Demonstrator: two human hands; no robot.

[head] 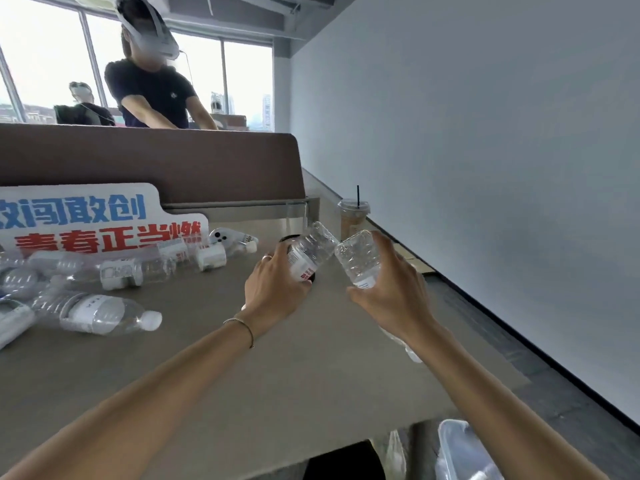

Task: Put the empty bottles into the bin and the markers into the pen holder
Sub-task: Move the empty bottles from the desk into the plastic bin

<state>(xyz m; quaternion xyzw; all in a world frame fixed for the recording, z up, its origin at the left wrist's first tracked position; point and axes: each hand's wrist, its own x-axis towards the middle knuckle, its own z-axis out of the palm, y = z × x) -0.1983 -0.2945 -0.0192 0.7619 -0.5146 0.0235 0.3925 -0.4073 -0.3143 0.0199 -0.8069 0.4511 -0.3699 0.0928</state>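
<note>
My left hand (273,289) grips a clear empty bottle (310,252) with a white and red label, held tilted above the table's right part. My right hand (394,285) grips a second clear empty bottle (358,259), base up, almost touching the first. Several more empty bottles (97,311) lie on their sides at the table's left. A clear-lined bin (460,448) shows at the bottom right, below the table's near edge. A dark round object (289,239) sits behind the left hand's bottle, mostly hidden. No markers are visible.
A grey table (242,375) spans the view. An iced coffee cup with a straw (351,216) stands at its far right corner. A white sign with blue and red characters (86,220) leans against a brown divider (156,161). Two people are behind the divider.
</note>
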